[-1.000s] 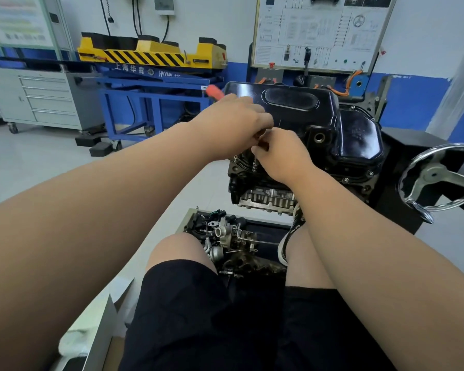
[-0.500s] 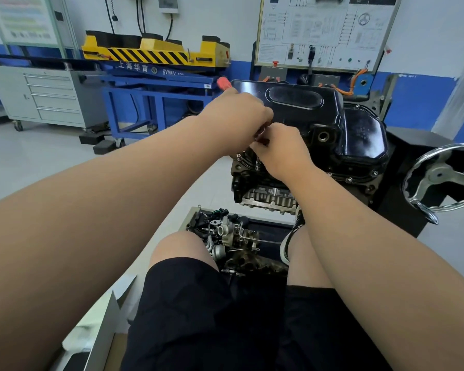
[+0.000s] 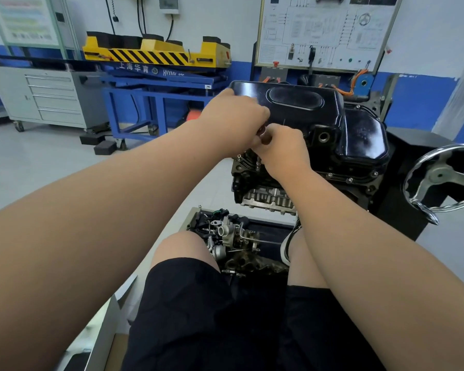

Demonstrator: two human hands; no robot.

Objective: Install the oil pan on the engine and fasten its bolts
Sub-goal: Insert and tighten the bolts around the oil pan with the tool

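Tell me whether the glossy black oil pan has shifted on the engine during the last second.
No. The glossy black oil pan sits as before on the dark engine block, its flange bolts in the same places; only the camera drifted.

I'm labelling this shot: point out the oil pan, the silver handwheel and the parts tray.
oil pan (image 3: pixel 319 116): head view, glossy black top face.
silver handwheel (image 3: pixel 439 175): head view, central hub.
parts tray (image 3: pixel 271 227): head view, bare dark floor.
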